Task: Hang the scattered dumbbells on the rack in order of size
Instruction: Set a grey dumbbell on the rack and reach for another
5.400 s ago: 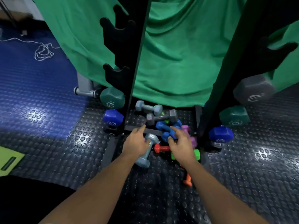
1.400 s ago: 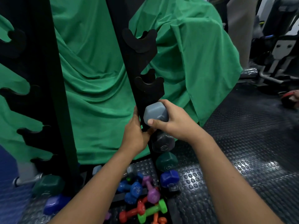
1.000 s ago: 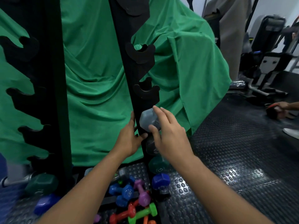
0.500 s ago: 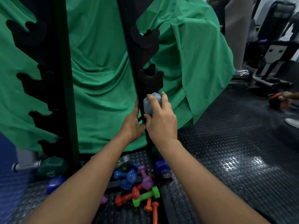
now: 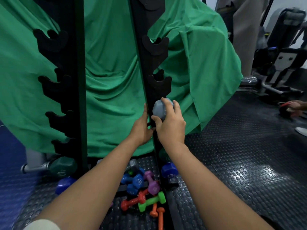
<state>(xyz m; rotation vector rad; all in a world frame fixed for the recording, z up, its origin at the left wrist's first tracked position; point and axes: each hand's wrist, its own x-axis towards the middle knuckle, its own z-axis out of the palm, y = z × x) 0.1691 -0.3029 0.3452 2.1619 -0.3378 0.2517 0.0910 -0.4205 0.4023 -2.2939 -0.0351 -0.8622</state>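
A light grey-blue dumbbell point(image 5: 159, 110) sits against the right upright of the black rack point(image 5: 150, 67), just under an empty cradle. My right hand point(image 5: 171, 124) grips its hexagonal end, fingers curled over the top. My left hand point(image 5: 141, 128) reaches behind the upright at the same height; its fingers are hidden there. Lower on the rack hang a green dumbbell point(image 5: 62, 166) and a blue dumbbell point(image 5: 168, 170). Several small dumbbells lie on the floor between the uprights: blue point(image 5: 135, 181), purple point(image 5: 152, 184), red point(image 5: 132, 201), bright green point(image 5: 152, 201), orange point(image 5: 158, 213).
A green cloth point(image 5: 113, 80) hangs behind the rack. The left upright point(image 5: 76, 80) carries several empty cradles. Studded black rubber floor point(image 5: 240, 163) spreads to the right. Gym machines point(image 5: 279, 63) stand at the far right, where another person's hand point(image 5: 297, 105) is on the floor.
Both hands lifted the grey-blue dumbbell from the floor pile up to the right upright. Over the last second my right hand shifted its grip on the end.
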